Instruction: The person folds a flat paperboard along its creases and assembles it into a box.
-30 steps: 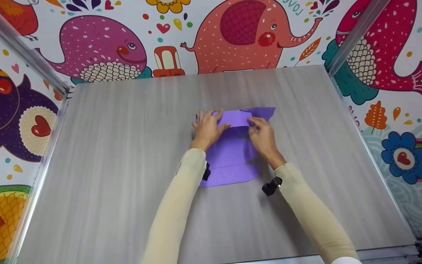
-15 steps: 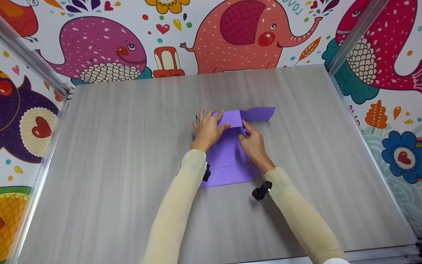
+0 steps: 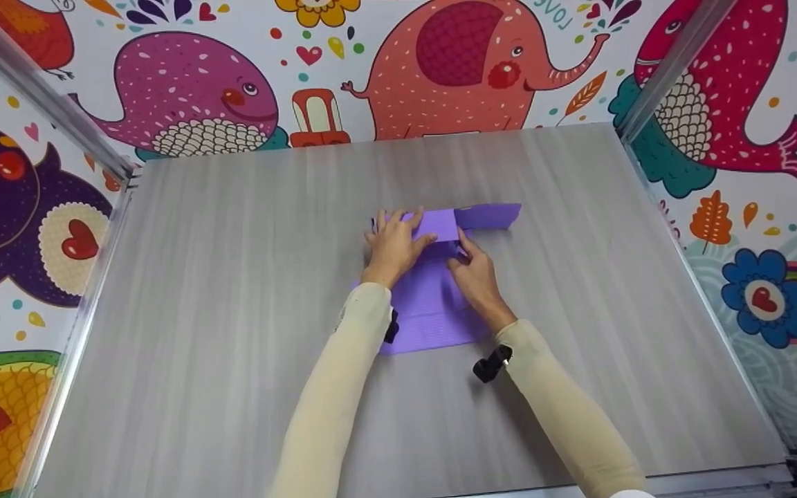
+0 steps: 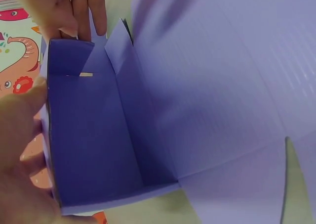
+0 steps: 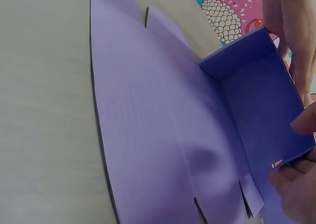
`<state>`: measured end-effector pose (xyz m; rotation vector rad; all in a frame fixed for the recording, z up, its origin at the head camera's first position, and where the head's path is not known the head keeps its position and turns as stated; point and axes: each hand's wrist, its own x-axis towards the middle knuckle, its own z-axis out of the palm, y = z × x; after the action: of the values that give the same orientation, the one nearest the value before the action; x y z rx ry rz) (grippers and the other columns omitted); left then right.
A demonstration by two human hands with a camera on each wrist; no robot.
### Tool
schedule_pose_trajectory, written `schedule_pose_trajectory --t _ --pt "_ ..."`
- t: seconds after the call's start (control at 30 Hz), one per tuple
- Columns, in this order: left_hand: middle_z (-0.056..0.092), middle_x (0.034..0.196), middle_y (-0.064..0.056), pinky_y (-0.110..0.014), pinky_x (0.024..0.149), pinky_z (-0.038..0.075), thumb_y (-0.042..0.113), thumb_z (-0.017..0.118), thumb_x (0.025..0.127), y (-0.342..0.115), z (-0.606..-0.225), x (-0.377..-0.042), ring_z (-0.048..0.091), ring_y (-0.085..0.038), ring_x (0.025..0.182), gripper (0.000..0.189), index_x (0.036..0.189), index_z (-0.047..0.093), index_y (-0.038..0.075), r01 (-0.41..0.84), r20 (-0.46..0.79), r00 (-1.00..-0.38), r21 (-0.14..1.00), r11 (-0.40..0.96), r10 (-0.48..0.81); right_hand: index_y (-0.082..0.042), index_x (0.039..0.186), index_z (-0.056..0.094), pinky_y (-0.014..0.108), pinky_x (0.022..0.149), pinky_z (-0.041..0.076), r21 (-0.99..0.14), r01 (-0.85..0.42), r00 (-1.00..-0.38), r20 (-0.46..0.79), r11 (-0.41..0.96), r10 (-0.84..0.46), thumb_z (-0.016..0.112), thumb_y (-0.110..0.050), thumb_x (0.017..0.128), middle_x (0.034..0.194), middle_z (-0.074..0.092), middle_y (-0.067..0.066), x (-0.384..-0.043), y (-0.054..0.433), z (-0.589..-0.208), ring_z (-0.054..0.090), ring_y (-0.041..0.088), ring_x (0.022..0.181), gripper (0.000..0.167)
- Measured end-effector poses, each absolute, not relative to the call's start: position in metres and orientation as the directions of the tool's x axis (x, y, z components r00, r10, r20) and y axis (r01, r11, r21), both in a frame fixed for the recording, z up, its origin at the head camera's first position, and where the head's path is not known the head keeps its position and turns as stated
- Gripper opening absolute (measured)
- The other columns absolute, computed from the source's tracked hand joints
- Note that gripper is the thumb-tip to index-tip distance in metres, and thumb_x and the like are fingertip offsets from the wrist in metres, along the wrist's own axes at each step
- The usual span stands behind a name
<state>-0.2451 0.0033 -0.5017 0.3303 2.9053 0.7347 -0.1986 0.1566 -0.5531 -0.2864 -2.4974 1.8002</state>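
A purple cardboard box (image 3: pixel 433 277), partly folded up, lies on the table with its lid part spread flat towards the person. Its far end stands up as a shallow tray, and the inside wall (image 4: pixel 89 135) shows in the left wrist view. My left hand (image 3: pixel 395 245) grips the left part of the raised far wall, fingers spread over the top and thumb along the near edge. My right hand (image 3: pixel 476 273) holds the folded-in end flap (image 4: pixel 69 56) at the right corner of that wall. A long side flap (image 3: pixel 488 216) sticks out to the right behind it.
The grey wood-grain table (image 3: pixel 232 311) is bordered by metal rails and by walls (image 3: pixel 198 90) printed with cartoon animals. A small black camera (image 3: pixel 492 363) hangs at the right wrist. The unfolded lid panel (image 5: pixel 143 100) reaches towards the near side.
My right hand has moved left, folding the end flap of the raised wall inward, and the side flap behind it is now more exposed. My left hand stays in place.
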Motion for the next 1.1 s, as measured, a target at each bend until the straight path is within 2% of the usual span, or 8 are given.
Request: schedule_pose_trajectory --t 0.27,0.4,0.6,0.77,0.87,1.03,1.1 --pt "0.047 0.154 -0.008 -0.075 0.11 0.029 0.051 0.059 0.096 0.005 -0.503 -0.243 0.026 -0.041 0.152 0.062 0.151 0.045 0.027 0.183 -0.066 -0.969 0.462 0.868 0.239 -0.009 0.153 0.041 0.042 0.115 0.043 -0.948 0.146 -0.978 -0.096 0.283 0.184 0.053 -0.005 0.088 0.156 0.044 0.017 -0.195 0.165 -0.555 0.052 0.036 0.137 0.066" --pt "0.046 0.155 -0.008 -0.074 0.112 0.029 0.052 0.058 0.096 0.005 -0.504 -0.243 0.025 -0.04 0.152 0.063 0.152 0.044 0.029 0.174 -0.076 -0.969 0.463 0.869 0.234 -0.006 0.15 0.045 0.041 0.114 0.044 -0.95 0.191 -0.967 -0.139 0.246 0.213 0.053 -0.005 0.089 0.152 0.049 0.018 -0.197 0.172 -0.559 0.051 0.035 0.138 0.062" --pt "0.045 0.156 -0.009 -0.073 0.112 0.028 0.052 0.058 0.096 0.004 -0.505 -0.242 0.025 -0.042 0.152 0.064 0.153 0.043 0.027 0.171 -0.087 -0.967 0.474 0.863 0.24 0.001 0.139 0.057 0.038 0.116 0.039 -0.922 0.35 -0.895 -0.277 0.165 0.35 0.05 -0.007 0.089 0.14 0.059 0.021 -0.203 0.186 -0.563 0.052 0.03 0.135 0.051" --pt "0.044 0.157 -0.01 -0.074 0.113 0.025 0.051 0.058 0.097 0.005 -0.504 -0.242 0.021 -0.042 0.153 0.064 0.153 0.041 0.026 0.165 -0.105 -0.964 0.488 0.857 0.245 0.003 0.137 0.058 0.037 0.116 0.037 -0.908 0.412 -0.852 -0.355 0.074 0.385 0.05 -0.004 0.087 0.141 0.059 0.02 -0.206 0.196 -0.566 0.05 0.028 0.134 0.051" --pt "0.043 0.158 -0.01 -0.075 0.113 0.024 0.05 0.058 0.097 0.005 -0.503 -0.242 0.019 -0.041 0.154 0.064 0.154 0.04 0.026 0.155 -0.116 -0.964 0.492 0.856 0.241 0.002 0.139 0.057 0.038 0.112 0.042 -0.926 0.365 -0.874 -0.304 0.099 0.38 0.049 -0.004 0.091 0.14 0.059 0.022 -0.206 0.196 -0.565 0.054 0.03 0.13 0.049" --pt "0.043 0.157 -0.01 -0.075 0.113 0.024 0.05 0.058 0.097 0.005 -0.502 -0.244 0.02 -0.041 0.154 0.064 0.153 0.041 0.025 0.157 -0.103 -0.967 0.489 0.858 0.235 -0.002 0.14 0.057 0.042 0.111 0.046 -0.95 0.153 -0.951 -0.067 0.271 0.303 0.048 0.002 0.09 0.142 0.057 0.021 -0.203 0.186 -0.562 0.054 0.032 0.133 0.051" --pt "0.044 0.157 -0.01 -0.075 0.113 0.025 0.05 0.058 0.097 0.004 -0.502 -0.244 0.021 -0.041 0.154 0.064 0.153 0.042 0.025 0.162 -0.094 -0.968 0.48 0.862 0.234 -0.003 0.141 0.057 0.043 0.11 0.046 -0.943 0.106 -0.965 -0.02 0.317 0.261 0.049 0.003 0.088 0.144 0.055 0.02 -0.202 0.181 -0.563 0.054 0.034 0.133 0.053"
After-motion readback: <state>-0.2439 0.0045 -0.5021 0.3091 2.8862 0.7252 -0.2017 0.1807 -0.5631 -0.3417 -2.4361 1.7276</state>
